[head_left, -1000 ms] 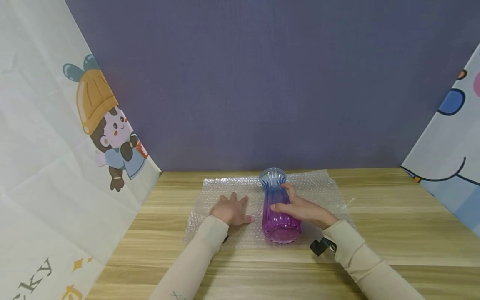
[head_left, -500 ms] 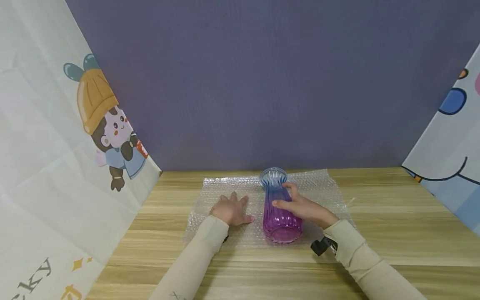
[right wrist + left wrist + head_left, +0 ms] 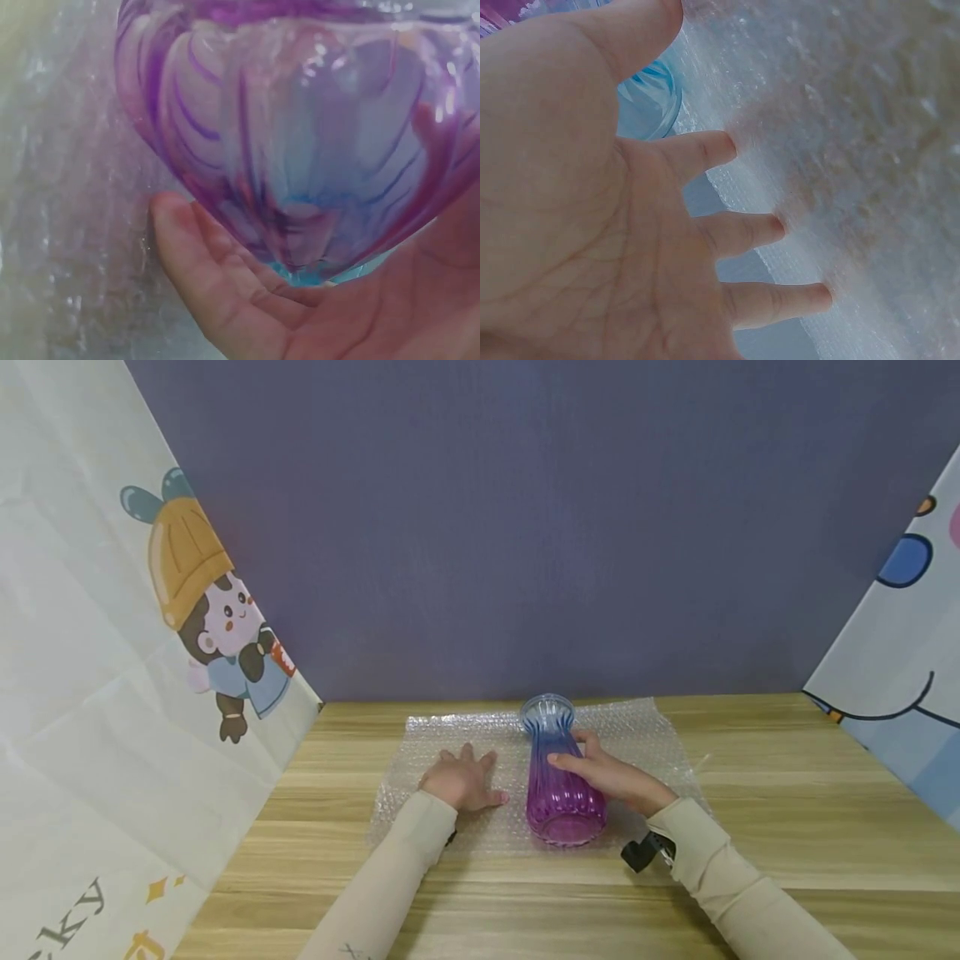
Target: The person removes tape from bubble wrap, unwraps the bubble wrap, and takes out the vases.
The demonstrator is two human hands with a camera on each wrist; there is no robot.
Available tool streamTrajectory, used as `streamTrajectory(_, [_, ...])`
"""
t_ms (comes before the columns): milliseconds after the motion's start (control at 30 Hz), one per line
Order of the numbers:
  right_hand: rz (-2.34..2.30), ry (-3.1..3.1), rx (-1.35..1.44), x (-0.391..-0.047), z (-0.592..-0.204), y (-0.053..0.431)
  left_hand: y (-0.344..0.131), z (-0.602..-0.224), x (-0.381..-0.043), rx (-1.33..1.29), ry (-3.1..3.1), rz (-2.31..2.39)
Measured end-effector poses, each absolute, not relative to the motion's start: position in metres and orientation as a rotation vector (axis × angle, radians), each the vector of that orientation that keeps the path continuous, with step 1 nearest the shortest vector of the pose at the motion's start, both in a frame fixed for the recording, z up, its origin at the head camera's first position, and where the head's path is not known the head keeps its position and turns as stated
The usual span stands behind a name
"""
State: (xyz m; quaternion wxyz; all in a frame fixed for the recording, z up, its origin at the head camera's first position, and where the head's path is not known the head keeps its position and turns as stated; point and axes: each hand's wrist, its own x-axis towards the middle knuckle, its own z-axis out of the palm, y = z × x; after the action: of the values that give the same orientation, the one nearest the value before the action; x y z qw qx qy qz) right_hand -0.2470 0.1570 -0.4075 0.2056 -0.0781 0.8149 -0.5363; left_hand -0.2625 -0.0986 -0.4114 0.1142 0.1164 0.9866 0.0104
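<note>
A ribbed glass vase (image 3: pixel 566 789), blue at its flared mouth and purple at the base, lies on its side over a sheet of bubble wrap (image 3: pixel 622 724). Its mouth points to the back wall. My right hand (image 3: pixel 611 772) grips the vase from the right, thumb across the top; in the right wrist view the fingers (image 3: pixel 217 281) curl under the purple glass (image 3: pixel 300 127). To the left of the vase, my left hand (image 3: pixel 461 779) rests with spread fingers on the bubble wrap. The left wrist view shows those fingertips (image 3: pixel 810 298) touching the wrap (image 3: pixel 885 187).
The bubble wrap lies flat on a wood-grain table (image 3: pixel 787 802). A dark blue-grey panel (image 3: pixel 525 527) stands along the back edge. Cartoon-printed white sheets stand at the left (image 3: pixel 90 652) and the right (image 3: pixel 900 643). A black wrist camera (image 3: pixel 640 853) sits below the right wrist.
My right thumb has slid slightly up and right along the vase, and the vase has shifted a hair to the right. My left hand has stayed in place.
</note>
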Motion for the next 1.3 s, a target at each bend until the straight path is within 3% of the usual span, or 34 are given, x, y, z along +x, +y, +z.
streamTrajectory(1300, [-1.61,2.086,-0.154,-0.264,-0.424,0.168,-0.098,-0.412,-0.265,0.354,2.887,0.028])
